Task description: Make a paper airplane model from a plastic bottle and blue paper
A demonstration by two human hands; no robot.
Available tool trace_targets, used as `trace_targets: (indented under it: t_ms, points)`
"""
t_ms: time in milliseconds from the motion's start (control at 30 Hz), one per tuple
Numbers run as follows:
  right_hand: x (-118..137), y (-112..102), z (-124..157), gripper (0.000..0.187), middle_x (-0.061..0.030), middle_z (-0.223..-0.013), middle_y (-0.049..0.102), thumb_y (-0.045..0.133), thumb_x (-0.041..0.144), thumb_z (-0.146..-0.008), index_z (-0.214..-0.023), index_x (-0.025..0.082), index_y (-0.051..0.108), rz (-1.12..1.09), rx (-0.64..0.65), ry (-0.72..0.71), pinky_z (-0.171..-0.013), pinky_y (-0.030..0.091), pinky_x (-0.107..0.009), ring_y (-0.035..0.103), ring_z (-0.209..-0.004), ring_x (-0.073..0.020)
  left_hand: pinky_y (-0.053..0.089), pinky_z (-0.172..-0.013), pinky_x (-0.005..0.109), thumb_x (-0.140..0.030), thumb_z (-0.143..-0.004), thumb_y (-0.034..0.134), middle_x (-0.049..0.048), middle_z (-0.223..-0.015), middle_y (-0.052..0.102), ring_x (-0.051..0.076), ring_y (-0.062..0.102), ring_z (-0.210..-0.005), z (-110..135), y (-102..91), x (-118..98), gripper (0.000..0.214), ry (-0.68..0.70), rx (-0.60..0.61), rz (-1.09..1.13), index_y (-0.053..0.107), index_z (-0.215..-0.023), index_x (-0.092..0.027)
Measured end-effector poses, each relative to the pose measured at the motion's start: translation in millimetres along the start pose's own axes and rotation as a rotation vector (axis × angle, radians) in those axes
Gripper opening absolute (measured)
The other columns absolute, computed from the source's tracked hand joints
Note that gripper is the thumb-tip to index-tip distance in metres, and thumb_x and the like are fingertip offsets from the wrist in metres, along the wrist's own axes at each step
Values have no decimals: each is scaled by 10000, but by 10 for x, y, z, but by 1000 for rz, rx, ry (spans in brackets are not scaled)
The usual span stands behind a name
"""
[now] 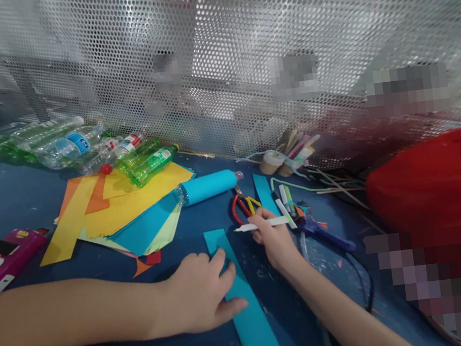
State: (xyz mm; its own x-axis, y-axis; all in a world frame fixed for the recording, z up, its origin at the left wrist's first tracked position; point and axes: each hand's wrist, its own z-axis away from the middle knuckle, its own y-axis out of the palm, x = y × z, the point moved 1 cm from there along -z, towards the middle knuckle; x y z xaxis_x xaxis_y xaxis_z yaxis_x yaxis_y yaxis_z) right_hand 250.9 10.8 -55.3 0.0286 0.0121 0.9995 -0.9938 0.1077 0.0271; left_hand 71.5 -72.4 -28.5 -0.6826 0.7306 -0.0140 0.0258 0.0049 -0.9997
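My left hand [208,292] lies with fingers spread on a long strip of blue paper [253,320], which runs toward me across the dark blue table. Between the fingers and thumb of my right hand [273,235] is a white marker [267,224], its green tip pointing left, above the table and apart from the strip. Just beyond that hand lie scissors [238,210] with red and yellow handles. A plastic bottle [209,187] wrapped in blue paper rests on its side behind the strip.
Coloured paper sheets [134,206] are piled at the left, with several plastic bottles [69,148] behind them. A purple power strip [16,261] sits far left. A blue glue gun [324,233], a cable and markers lie at right. Perforated metal mesh [217,58] stands behind; a person's red clothing [436,194] is at right.
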Motion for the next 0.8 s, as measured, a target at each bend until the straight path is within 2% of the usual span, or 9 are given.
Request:
trace_targets:
  t_ms: [100,200,300,400,500,567,633,700,800]
  points:
    - [19,12,17,290,102,-380,300,594,237,-693,-535,221,351,-3,4,-2,-380,123,-231,208,-361,-57,505,-585,369,-521,-910,285,173,-1079,593,250,622,-738,-2,-37,6,537,12,-8,8,542,-1167,-125]
    - [28,20,26,292,105,-378,304,604,242,-688,-541,220,352,-18,6,4,-376,120,-224,209,-357,-54,495,-565,328,-330,-888,433,167,-1223,535,213,630,-705,-5,-35,31,395,93,13,-35,469,-1239,-151]
    - [20,22,21,288,108,-371,313,606,259,-692,-547,219,361,-17,14,4,-371,126,-216,214,-348,-52,479,-563,300,-178,-761,576,135,-1401,393,205,641,-730,-11,0,83,674,190,56,-50,292,-1369,-244]
    - [7,26,13,282,109,-360,315,605,253,-694,-547,218,367,-16,17,7,-368,129,-212,223,-341,-49,458,-557,285,-206,-723,623,106,-1391,418,211,641,-738,-23,22,124,715,208,72,-44,306,-1361,-273]
    - [5,32,11,280,109,-360,318,600,236,-693,-535,214,370,-39,8,10,-363,126,-206,221,-339,-44,435,-538,283,-220,-729,636,131,-1261,526,193,623,-675,-25,29,93,605,198,57,-65,414,-1291,-202]
    - [13,31,9,282,105,-359,325,602,231,-689,-526,211,372,-50,7,18,-359,121,-202,219,-340,-43,416,-508,281,-183,-766,600,118,-1071,599,183,602,-632,-4,41,31,468,167,16,-102,479,-1217,-151]
    - [25,22,3,291,100,-357,333,606,234,-684,-520,210,367,-60,12,34,-354,111,-200,215,-340,-43,394,-477,274,-116,-804,537,83,-890,598,180,582,-612,35,62,-43,294,107,-28,-155,546,-1097,-133]
    - [41,7,-8,302,94,-355,335,610,237,-680,-511,209,362,-69,11,48,-349,110,-199,217,-340,-43,379,-463,260,-85,-813,516,69,-794,569,170,566,-605,78,86,-106,149,73,-25,-186,590,-935,-129]
    - [65,-12,-21,302,93,-367,326,606,248,-687,-513,209,362,-93,4,64,-344,115,-198,211,-339,-41,384,-462,259,-138,-860,494,68,-710,549,169,560,-597,110,101,-141,122,37,3,-181,589,-783,-125]
